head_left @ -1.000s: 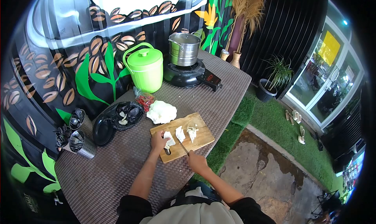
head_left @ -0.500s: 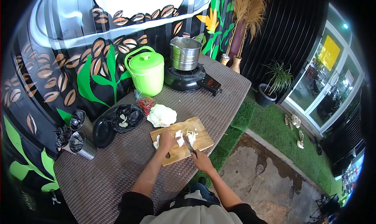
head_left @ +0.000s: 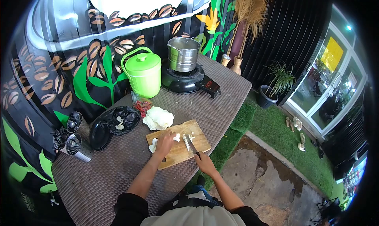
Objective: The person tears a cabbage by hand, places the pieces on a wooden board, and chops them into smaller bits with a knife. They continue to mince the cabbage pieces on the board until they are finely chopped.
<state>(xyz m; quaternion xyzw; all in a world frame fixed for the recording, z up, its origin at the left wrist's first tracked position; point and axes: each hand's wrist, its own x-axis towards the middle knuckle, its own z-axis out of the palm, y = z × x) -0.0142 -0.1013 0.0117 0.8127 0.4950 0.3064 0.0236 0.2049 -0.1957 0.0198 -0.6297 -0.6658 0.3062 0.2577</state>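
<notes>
My right hand (head_left: 204, 162) is closed round the handle of a knife (head_left: 192, 144), its blade among chopped white pieces (head_left: 187, 142) on a wooden cutting board (head_left: 179, 155). Over the left half of the board, my left hand (head_left: 165, 142) has its fingers bent together by a small white piece (head_left: 176, 137); whether it grips that piece is too small to tell. Another white piece (head_left: 153, 145) lies at the board's left edge, beside my left hand. Just behind the board sits a large whitish leafy head (head_left: 158, 118).
Behind are a bag of red items (head_left: 142, 106), a green lidded bucket (head_left: 145, 76) and a steel pot (head_left: 183, 55) on a black stove (head_left: 182, 81). To the left, a black plastic bag (head_left: 125, 120) touches a black plate (head_left: 101, 134), near metal utensil holders (head_left: 81, 147).
The view has shifted slightly. My left hand has moved right relative to the board, and the white pieces between my hands are arranged differently. The knife stays in my right hand.
</notes>
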